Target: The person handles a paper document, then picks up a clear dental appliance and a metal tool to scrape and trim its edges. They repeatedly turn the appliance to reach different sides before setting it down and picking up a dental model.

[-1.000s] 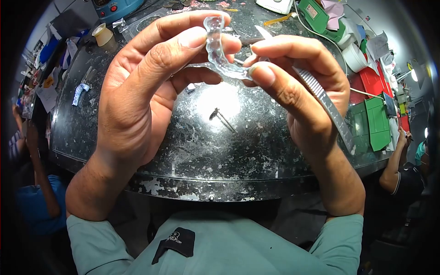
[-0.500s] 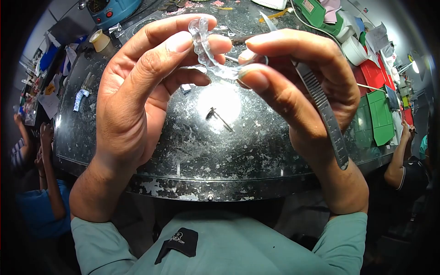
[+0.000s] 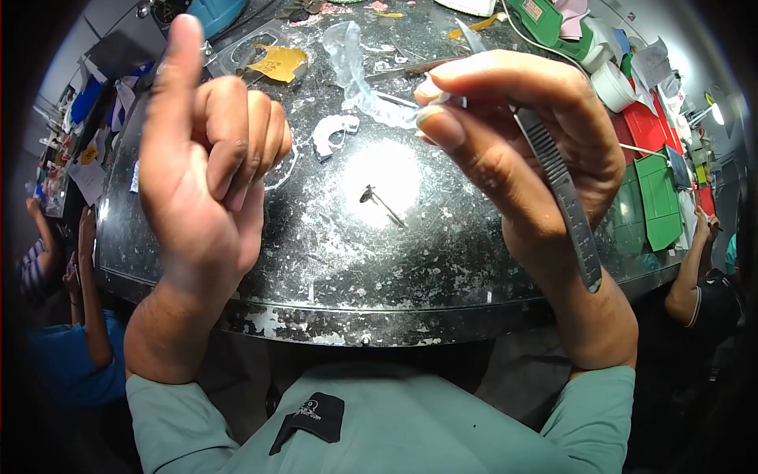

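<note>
My left hand is raised at the left, four fingers curled into the palm and one digit pointing up, blurred; nothing shows in it. Between the thumb and fingertips of my right hand is one end of a clear, tooth-shaped plastic tray, which sticks out to the left above the bench. Metal tweezers also rest in my right hand, their ridged handle slanting down over the wrist and their pointed tip above the fingers. Below, a small dark wheel on a thin shank lies on the bench.
A white, arch-shaped piece lies on the scratched black bench. Farther back are a yellow scrap and a blue device. Green boxes and a white tub are at right. Co-workers' arms show at both sides.
My left hand has let go of the clear tray, moved left and curled its fingers. The arch-shaped piece and yellow scrap behind it are now visible. My right hand still holds the tray.
</note>
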Demonstrator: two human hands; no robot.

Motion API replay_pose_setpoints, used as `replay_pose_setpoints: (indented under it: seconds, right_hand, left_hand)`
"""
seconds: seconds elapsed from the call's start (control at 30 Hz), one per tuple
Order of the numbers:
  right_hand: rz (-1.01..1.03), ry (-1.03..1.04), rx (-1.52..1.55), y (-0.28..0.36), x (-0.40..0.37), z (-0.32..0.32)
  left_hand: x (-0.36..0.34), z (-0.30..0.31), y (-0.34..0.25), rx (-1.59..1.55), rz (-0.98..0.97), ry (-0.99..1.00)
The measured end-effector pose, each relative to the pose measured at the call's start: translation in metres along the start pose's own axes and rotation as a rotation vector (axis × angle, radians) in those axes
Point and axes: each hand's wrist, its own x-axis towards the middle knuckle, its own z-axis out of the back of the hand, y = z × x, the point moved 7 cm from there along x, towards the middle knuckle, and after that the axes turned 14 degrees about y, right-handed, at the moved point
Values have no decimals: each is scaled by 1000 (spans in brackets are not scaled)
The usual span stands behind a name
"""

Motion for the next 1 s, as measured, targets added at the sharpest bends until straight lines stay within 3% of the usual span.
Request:
replay_pose_setpoints:
  seconds: [0.03,0.07,0.13,0.17,0.2,0.3,0.5,0.57,0.67,0.73,0.87,1.0]
  right_hand:
    - [-18,7,-13,0,0,0]
    - [-37,13,-26,1,0,0]
    - [-70,12,-17,1,0,1]
    - [-104,13,-7,0,0,1]
    - [-105,12,-6,1,0,1]
    - [-119,-26,59,3,0,2]
    - [-212,-56,-3,-17,-9,12]
    - [38,30,-20,-29,-12,13]
    - [-15,-7,124,-21,-7,15]
    - [-27,-43,231,-12,0,15]
    - [29,-42,374,0,6,14]
    - [102,120,141,13,-2,7]
  left_hand:
    - [-1,0,3,-1,17,-150]
    - [3,-7,3,0,19,-149]
    - [6,-5,3,121,154,-437]
    - [10,-14,2,327,270,-591]
    - [15,-16,2,289,237,-409]
    - [18,-16,2,334,224,-293]
    - [14,-15,2,296,237,-315]
    - [14,-16,3,258,248,-308]
    - [14,-16,3,219,144,-241]
    - [17,-20,-7,439,15,-161]
    - [17,-22,-20,779,-56,-166]
    - [16,-27,-29,941,-183,-99]
